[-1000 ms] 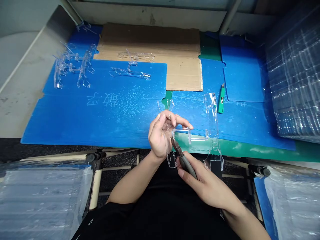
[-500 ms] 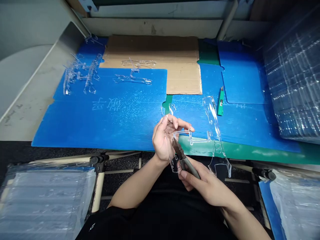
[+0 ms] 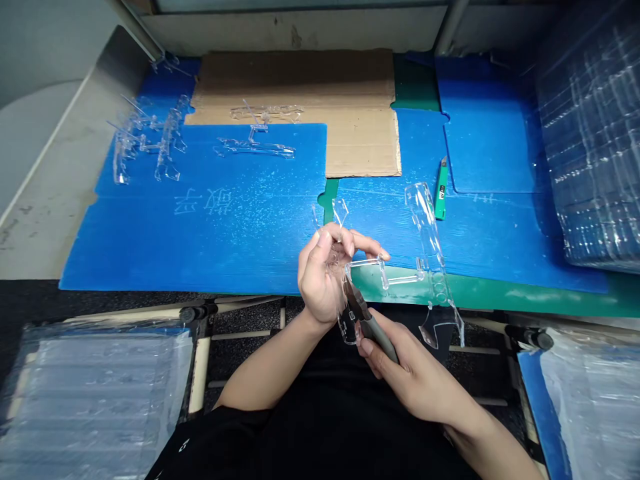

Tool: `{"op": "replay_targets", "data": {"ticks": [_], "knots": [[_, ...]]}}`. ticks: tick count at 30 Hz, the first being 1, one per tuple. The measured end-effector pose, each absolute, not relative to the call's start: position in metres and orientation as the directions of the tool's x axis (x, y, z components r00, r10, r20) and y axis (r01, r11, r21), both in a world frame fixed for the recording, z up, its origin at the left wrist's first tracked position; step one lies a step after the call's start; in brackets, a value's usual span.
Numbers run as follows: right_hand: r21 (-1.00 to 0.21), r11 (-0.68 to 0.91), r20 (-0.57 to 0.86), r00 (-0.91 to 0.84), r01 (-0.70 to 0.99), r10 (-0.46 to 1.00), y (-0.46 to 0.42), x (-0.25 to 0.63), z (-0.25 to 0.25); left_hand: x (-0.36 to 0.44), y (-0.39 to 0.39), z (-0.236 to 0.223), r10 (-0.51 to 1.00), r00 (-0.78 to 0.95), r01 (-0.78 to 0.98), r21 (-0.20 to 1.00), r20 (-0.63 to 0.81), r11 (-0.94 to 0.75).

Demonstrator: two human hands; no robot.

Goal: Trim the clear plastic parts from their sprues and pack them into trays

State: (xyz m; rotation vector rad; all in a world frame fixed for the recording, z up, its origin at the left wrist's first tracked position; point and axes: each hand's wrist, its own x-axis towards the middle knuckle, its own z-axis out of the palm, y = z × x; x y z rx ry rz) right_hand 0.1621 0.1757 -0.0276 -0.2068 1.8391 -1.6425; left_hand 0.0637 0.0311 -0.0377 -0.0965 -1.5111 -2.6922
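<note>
Left hand [image 3: 323,273] curled tight around a clear acrylic stand [image 3: 430,233] at lower centre of frame, lifting it off the blue corrugated board [image 3: 200,253] so the right hand [image 3: 415,373], clamped on grey-handled side cutters [image 3: 380,337], can reach right in at the plastic

This is a workshop. The worktop [image 3: 45,233] is covered with blue plastic sheets [image 3: 200,233] and brown cardboard [image 3: 295,80]. Clear plastic parts [image 3: 150,140] lie on them, near a green box cutter [image 3: 441,193], with big plastic bags [image 3: 590,147] beside them.

Black short-sleeved top [image 3: 310,427] with small white marking [image 3: 183,445]
</note>
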Motion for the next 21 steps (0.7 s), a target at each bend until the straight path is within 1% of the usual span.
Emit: {"op": "replay_targets", "data": {"ticks": [3, 7, 12, 15, 17, 19, 21], "knots": [[-0.928, 0.195, -0.373, -0.773, 0.318, -0.513, 0.176, 0.161, -0.031, 0.062, 0.032, -0.041, -0.009, -0.999, 0.050, 0.866, 0.052, -0.497], [-0.925, 0.142, -0.373, -0.779, 0.351, -0.504, 0.177, 0.158, -0.038, 0.058, 0.033, -0.045, 0.008, -0.999, 0.040, 0.854, 0.051, -0.520], [-0.916, 0.028, -0.361, -0.791, 0.400, -0.494, 0.179, 0.155, -0.051, 0.052, 0.036, -0.055, 0.046, -0.999, -0.029, 0.872, -0.007, -0.488], [-0.892, -0.067, -0.364, -0.799, 0.447, -0.479, 0.181, 0.156, -0.062, 0.046, 0.038, -0.064, 0.084, -0.996, -0.046, 0.887, -0.008, -0.460], [-0.868, -0.131, -0.374, -0.803, 0.479, -0.464, 0.182, 0.156, -0.069, 0.041, 0.040, -0.069, 0.097, -0.995, -0.034, 0.897, 0.010, -0.440], [-0.848, -0.178, -0.387, -0.813, 0.499, -0.435, 0.185, 0.154, -0.074, 0.035, 0.042, -0.073, 0.077, -0.997, -0.004, 0.910, 0.031, -0.415], [-0.854, -0.160, -0.397, -0.819, 0.495, -0.415, 0.189, 0.151, -0.074, 0.029, 0.044, -0.075, 0.020, -0.998, 0.046, 0.920, 0.058, -0.390]]}}
